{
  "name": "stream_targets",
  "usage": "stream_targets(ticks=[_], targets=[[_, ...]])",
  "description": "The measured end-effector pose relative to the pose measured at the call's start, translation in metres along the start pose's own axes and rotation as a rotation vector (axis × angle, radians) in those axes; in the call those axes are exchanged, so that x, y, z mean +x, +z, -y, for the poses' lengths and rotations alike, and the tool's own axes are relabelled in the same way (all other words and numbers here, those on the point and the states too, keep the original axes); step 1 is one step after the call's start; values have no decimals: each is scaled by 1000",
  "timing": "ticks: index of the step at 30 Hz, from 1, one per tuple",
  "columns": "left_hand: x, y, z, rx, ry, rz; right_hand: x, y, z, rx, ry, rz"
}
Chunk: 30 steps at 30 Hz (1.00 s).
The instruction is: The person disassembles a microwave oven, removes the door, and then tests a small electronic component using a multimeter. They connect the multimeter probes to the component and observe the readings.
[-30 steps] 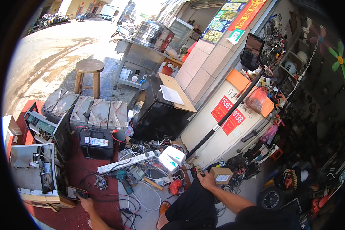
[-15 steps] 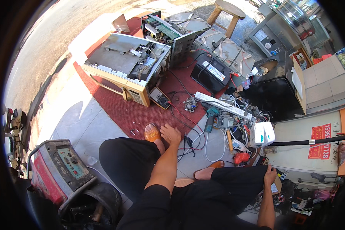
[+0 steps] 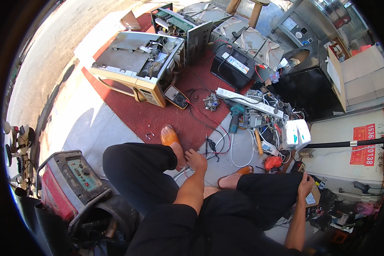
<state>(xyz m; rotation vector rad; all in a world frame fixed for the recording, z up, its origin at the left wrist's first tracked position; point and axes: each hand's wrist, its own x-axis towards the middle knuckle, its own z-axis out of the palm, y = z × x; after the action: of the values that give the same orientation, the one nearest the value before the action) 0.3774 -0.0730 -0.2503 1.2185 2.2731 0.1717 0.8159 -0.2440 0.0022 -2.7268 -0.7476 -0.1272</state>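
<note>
Since 0.5 s ago, your left hand (image 3: 196,161) has kept low, fingers curled on thin black cables (image 3: 212,145) near your feet; your right hand (image 3: 305,184) pinches a small brown cardboard box (image 3: 313,197) at far right.

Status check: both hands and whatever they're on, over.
Left hand down on grey and black cables by the orange sandal. Right hand gripping a small brown cardboard box. Loose wires and tools crowd the floor ahead.
</note>
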Motion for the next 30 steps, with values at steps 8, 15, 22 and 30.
stream_targets(ticks=[8, 15, 22, 30], targets=[[10, 17, 19, -68, -110, 212, -4, -3, -1, 61, 12, 12], [47, 19, -41, -289, 18, 160, -3, -3, 7, 62, -34, 22], [81, 24, -56, -114, 17, 215, -11, -11, 46, -43, -94, -19], [18, -99, -170, -1175, 137, 973, -86, 92, 242, 718, -378, 617]])
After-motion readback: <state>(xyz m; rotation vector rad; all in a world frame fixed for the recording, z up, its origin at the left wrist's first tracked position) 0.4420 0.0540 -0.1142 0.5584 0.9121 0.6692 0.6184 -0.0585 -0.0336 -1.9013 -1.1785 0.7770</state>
